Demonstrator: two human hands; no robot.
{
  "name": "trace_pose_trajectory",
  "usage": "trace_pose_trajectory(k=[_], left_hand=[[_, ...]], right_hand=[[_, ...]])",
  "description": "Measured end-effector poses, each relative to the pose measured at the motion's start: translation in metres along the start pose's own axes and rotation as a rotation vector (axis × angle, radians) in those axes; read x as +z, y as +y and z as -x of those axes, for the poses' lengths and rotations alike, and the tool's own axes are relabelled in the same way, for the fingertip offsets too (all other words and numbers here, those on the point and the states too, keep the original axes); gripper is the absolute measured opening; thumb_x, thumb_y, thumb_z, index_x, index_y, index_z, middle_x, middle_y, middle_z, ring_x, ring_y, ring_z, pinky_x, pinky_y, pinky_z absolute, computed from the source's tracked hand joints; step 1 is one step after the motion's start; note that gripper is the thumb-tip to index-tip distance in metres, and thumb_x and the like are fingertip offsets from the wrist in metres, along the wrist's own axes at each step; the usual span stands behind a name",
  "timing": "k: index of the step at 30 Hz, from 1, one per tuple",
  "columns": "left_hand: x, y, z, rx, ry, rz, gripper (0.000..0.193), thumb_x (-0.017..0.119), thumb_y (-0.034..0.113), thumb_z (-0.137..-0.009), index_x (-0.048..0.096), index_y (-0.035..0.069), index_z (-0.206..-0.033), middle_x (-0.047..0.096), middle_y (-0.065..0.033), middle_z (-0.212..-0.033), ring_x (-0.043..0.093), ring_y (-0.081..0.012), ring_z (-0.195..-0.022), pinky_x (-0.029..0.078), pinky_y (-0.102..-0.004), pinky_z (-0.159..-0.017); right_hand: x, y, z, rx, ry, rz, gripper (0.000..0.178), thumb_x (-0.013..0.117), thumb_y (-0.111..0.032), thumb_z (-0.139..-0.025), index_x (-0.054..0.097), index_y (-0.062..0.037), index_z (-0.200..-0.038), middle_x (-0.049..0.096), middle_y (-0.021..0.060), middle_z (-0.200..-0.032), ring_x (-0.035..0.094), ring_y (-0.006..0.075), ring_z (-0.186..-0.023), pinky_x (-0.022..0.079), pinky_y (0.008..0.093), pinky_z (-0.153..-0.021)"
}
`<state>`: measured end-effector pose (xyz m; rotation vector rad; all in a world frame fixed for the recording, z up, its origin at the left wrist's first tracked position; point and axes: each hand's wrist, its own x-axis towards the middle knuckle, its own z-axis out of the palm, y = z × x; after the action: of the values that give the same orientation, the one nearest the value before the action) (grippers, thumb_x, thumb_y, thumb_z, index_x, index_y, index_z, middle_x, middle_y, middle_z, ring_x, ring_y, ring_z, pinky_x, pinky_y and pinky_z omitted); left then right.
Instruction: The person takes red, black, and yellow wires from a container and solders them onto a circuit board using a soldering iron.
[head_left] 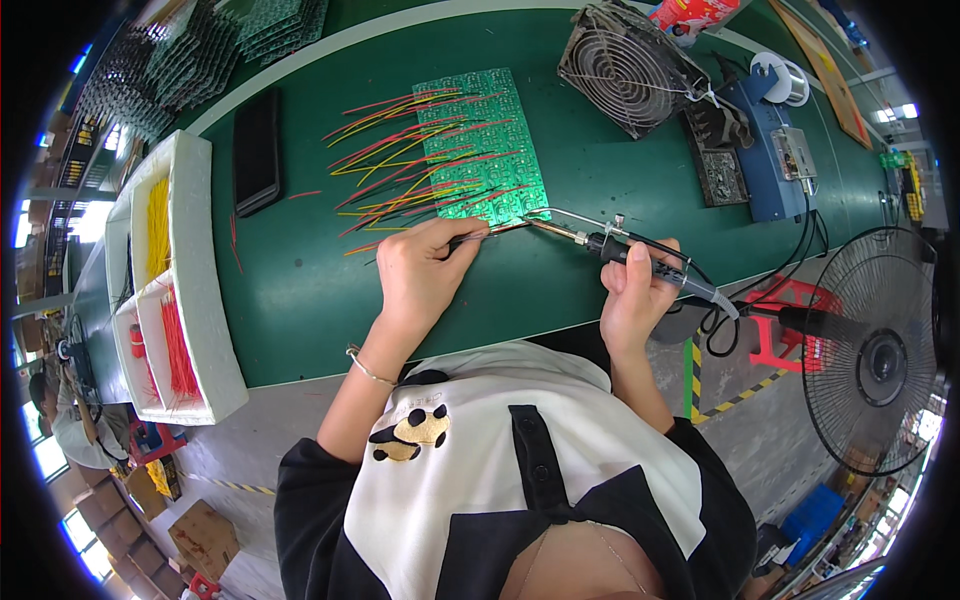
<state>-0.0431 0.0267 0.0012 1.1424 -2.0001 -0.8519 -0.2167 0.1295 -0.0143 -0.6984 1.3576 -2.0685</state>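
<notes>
A green panel of small circuit boards [492,95] lies on the green table, with red, yellow and black wires [385,165] sticking out to its left. At the panel's near edge, my left hand [425,270] is closed in a pinch on a thin wire [508,227]; its exact colour is hard to make out. My right hand [638,292] grips a soldering iron [606,247] with a thin curved metal guide tube along its top. The iron's tip meets the near edge of the panel, close to the end of the pinched wire.
Left of the panel stand a black phone-like slab [258,150] and a white foam box [225,350] holding yellow and red wires. A square metal fan [625,70] and a blue device [765,150] with a solder spool [785,78] are behind right. A round fan [880,365] stands right.
</notes>
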Motion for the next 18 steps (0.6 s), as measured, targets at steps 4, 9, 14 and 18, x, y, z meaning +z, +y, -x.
trace_pose_trajectory(k=[4,9,14,18], left_hand=[[0.0008,-0.0019,0.0003,0.006,0.001,0.003,0.01,0.067,0.005,-0.073,0.068,0.003,-0.083,0.064,-0.0039,-0.066,0.039,-0.0041,-0.046,0.032,-0.0195,-0.043],[0.0003,-0.002,0.0006,0.002,0.0,-0.015,0.01,0.067,0.005,-0.073,0.068,0.002,-0.082,0.064,-0.0041,-0.067,0.039,-0.0041,-0.046,0.032,-0.0194,-0.043],[0.003,-0.0043,0.0009,0.004,0.045,-0.005,0.011,0.07,0.009,-0.068,0.069,0.008,-0.079,0.054,-0.004,-0.055,0.037,-0.0109,-0.04,0.031,-0.0249,-0.04],[0.0033,-0.0022,0.0001,-0.002,0.051,-0.009,0.01,0.07,0.009,-0.068,0.069,0.008,-0.078,0.055,-0.0038,-0.055,0.038,-0.0108,-0.04,0.031,-0.0247,-0.04]], right_hand=[[-0.0022,0.001,-0.0004,0.004,-0.009,-0.027,0.013,0.049,-0.012,-0.089,0.038,-0.0075,-0.083,0.042,-0.001,-0.066,0.035,0.0033,-0.049,0.028,0.0207,-0.044],[0.0025,-0.0008,-0.0005,0.02,0.016,-0.124,0.015,0.054,-0.01,-0.087,0.042,-0.0037,-0.082,0.038,-0.0016,-0.065,0.032,0.0031,-0.049,0.029,0.0202,-0.043],[0.0045,-0.0021,-0.0005,0.018,0.0,-0.085,0.013,0.053,-0.01,-0.087,0.043,-0.0026,-0.083,0.038,-0.0015,-0.065,0.032,0.003,-0.049,0.028,0.0199,-0.042],[0.003,-0.0011,-0.0004,0.007,0.002,-0.074,0.013,0.053,-0.009,-0.087,0.043,-0.0019,-0.083,0.037,-0.0016,-0.065,0.032,0.003,-0.049,0.028,0.0197,-0.041]])
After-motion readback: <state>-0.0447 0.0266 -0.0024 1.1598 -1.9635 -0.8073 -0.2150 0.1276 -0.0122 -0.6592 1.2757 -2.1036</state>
